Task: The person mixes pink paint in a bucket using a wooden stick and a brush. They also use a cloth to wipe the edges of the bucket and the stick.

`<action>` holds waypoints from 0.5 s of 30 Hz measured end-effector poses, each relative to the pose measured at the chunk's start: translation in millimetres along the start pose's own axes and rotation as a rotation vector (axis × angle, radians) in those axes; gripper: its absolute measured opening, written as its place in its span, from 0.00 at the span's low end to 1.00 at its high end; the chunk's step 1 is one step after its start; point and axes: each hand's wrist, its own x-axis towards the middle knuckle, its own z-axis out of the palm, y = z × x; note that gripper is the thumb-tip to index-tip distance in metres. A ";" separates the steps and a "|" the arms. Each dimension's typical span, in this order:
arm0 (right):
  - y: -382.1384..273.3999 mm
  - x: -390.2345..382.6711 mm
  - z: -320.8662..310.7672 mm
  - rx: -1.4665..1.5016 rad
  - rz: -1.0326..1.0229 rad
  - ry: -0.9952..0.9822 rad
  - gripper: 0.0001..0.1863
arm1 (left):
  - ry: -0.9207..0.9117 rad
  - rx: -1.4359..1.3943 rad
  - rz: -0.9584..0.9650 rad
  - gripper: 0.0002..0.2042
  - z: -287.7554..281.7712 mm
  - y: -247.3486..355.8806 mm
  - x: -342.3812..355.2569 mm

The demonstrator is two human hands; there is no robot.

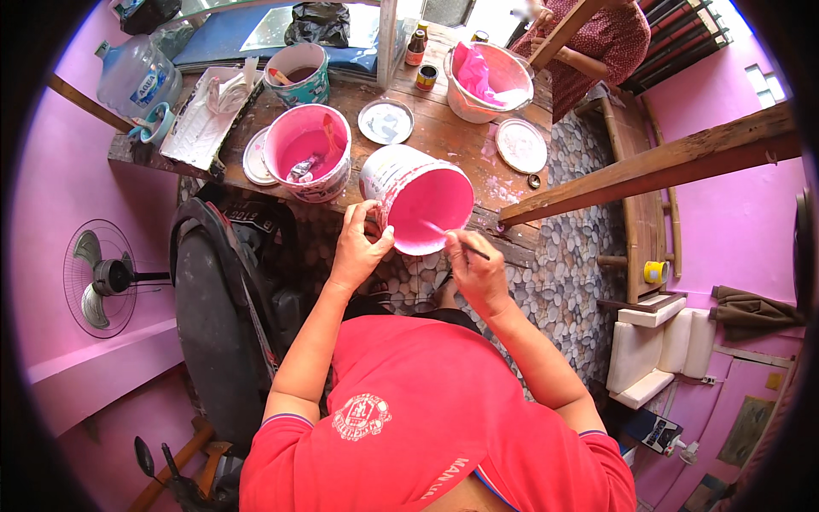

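Observation:
A white paint bucket [375, 181] lies tilted at the table's near edge, its mouth toward me and its inside coated pink. My left hand [358, 247] grips its left rim, thumb on the near side. In my right hand [479, 275] is a slim dark-handled tool [437, 229], perhaps a paintbrush; its pale pink end reaches into the bucket's mouth. Left of it stands another bucket [286, 145] with pink inside, an orange-handled tool [331, 135] and a silvery crumpled thing [303, 168]. A paint-smeared round lid [385, 122] lies behind the tilted bucket.
On the wooden table [486, 183] are a teal bucket [314, 92], a white paint tray [200, 124], a bucket with pink plastic [456, 102] and a lid [521, 145]. A slanting wooden post [657, 164] crosses at right. A motorbike seat [217, 316] is left; another person [589, 51] stands beyond.

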 end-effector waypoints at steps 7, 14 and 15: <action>5.7 10.3 -4.6 -0.124 -0.033 0.046 0.05 | 0.000 0.003 0.004 0.25 -1.2 -2.8 0.1; 2.1 7.0 0.0 0.034 -0.020 -0.021 0.04 | 0.001 0.004 -0.006 0.25 -0.7 -4.1 1.1; 4.2 9.5 -0.8 -0.022 -0.040 0.044 0.04 | -0.002 -0.010 -0.012 0.25 -0.6 -3.7 1.0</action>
